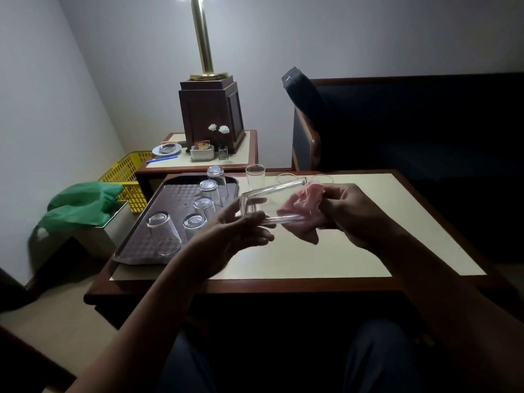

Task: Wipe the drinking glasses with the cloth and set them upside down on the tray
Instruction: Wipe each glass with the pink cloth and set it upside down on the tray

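glass (pixel 263 202) mid-wipe, lying sideways
your left grip (pixel 235 236) clasps its base; mouth faces your right grip (pixel 351 214), which pinches the cloth (pixel 300 205); tray (pixel 170 194) further left.

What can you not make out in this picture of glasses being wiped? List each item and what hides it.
Two far glasses, head view: only rims show behind the held glass and cloth.
Lamp, head view: top cut off by the upper edge.
Right hand, head view: fingertips buried in the cloth.
Card on the side table, head view: too small to read.
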Demonstrator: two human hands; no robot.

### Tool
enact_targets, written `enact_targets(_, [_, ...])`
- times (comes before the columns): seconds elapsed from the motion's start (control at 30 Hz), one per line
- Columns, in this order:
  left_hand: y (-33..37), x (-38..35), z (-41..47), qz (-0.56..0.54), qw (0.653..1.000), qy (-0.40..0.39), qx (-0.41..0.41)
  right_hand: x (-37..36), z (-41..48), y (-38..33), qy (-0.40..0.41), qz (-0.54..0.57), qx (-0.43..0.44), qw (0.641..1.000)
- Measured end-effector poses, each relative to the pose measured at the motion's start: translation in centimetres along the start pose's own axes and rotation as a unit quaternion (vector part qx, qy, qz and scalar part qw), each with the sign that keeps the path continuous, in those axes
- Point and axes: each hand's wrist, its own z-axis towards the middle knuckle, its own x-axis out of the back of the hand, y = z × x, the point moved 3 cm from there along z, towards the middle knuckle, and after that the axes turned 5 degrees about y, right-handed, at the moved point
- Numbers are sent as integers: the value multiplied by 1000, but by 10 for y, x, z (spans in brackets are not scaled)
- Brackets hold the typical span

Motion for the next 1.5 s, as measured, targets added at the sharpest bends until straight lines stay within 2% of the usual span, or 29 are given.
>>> enact_targets(0.03, [3,-2,-1,5,1000,1,-31,-1,2,2,3,1,-11,1000])
enact_targets(0.1, [9,-4,-2,144,979,18,-144,-5,1,12,-9,14,-74,997])
enact_targets(0.17, [14,-7,-4,323,909,49,-259,-7,-2,25,-27,33,-145,988])
enact_targets(0.2, [12,-5,-4,385,873,64,-291,-7,-3,30,-33,41,-170,984])
enact_targets(0.23, [11,-5,-6,417,854,74,-301,-7,-4,32,-33,49,-182,982])
enact_targets(0.27, [8,-4,-7,425,854,75,-291,-7,-5,32,-31,56,-185,981])
enact_targets(0.4, [-8,-9,-9,382,898,66,-206,-8,-6,24,14,58,-157,986])
enact_targets(0.5, [-18,-19,-6,203,967,119,-101,-15,-8,23,112,101,-66,986])
enact_targets(0.57, [-23,-29,-2,85,986,142,-30,-30,-19,20,156,36,38,986])
enact_targets(0.63, [-25,-34,3,29,987,161,3,-50,-34,17,176,-95,117,973])
enact_targets(0.73, [-24,-32,4,23,985,169,16,-67,-46,18,183,-166,187,951])
enact_targets(0.8, [-22,-26,0,75,987,145,3,-64,-44,9,209,-222,279,911])
enact_targets(0.87, [-18,-23,-6,161,983,84,-28,-55,-34,-1,177,-292,356,870])
enact_targets(0.9, [-16,-22,-9,195,979,44,-45,-50,-28,-5,136,-315,360,868])
enact_targets(0.93, [-13,-22,-13,220,974,9,-61,-45,-23,-12,86,-327,329,882])
enact_targets(1.0, [-9,-19,-17,235,968,-34,-77,-37,-9,-21,-41,-307,175,935])
enact_targets(1.03, [-7,-16,-18,221,971,-45,-76,-30,-2,-21,-89,-258,79,959])
enact_targets(1.1, [-4,-10,-19,195,975,-60,-82,-16,5,-16,-113,-125,-67,983])
enact_targets(1.17, [-1,-6,-18,189,976,-41,-101,-3,7,-5,-84,12,-123,989])
enact_targets(1.27, [1,-8,-11,195,974,21,-110,1,4,14,-15,147,-76,986])
enact_targets(1.33, [0,-10,-5,201,973,56,-96,-8,-2,22,48,187,-40,980])
enact_targets(1.4, [-3,-7,-2,184,978,67,-73,-18,-8,23,95,143,14,985])
enact_targets(1.5, [-2,-5,-6,190,981,26,-28,-13,-13,7,102,-32,150,983])
